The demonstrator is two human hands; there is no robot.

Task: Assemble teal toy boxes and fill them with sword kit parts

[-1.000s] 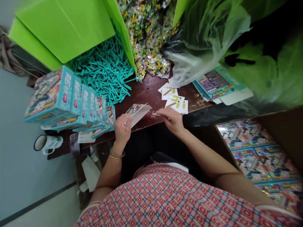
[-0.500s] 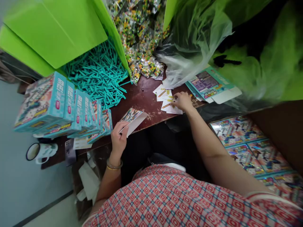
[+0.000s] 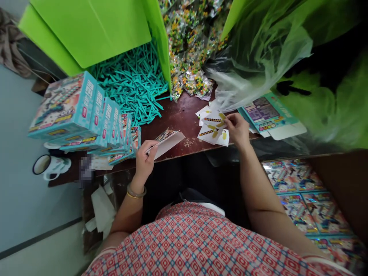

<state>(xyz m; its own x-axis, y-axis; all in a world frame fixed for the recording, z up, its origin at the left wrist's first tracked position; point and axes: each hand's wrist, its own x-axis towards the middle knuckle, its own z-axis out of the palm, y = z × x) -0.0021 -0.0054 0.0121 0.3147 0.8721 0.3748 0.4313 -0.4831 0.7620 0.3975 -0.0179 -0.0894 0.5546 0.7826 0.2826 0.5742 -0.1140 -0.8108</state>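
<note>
My left hand [image 3: 144,160] grips a small cardboard box [image 3: 170,143] at the table's front edge, with a white flap facing me and printed artwork on the far side. Over to the right, my right hand [image 3: 239,130] pinches the right edge of a white printed card [image 3: 212,120] showing a yellow and black pixel tool. Other similar cards [image 3: 207,133] lie loosely overlapped beneath and around it on the dark red table [image 3: 186,115].
Stacked blue printed boxes [image 3: 83,111] stand at left, by an enamel mug [image 3: 59,165]. Behind are a green bin of teal sticks [image 3: 135,84], bags of colourful beads [image 3: 195,50] and clear plastic sheeting [image 3: 258,73]. A flattened box [image 3: 267,111] lies right; packed boxes [image 3: 304,199] sit below.
My right hand has gone from reaching over the cards to pinching one, which is now raised at its edge. My left hand still holds the box. The view has shifted slightly.
</note>
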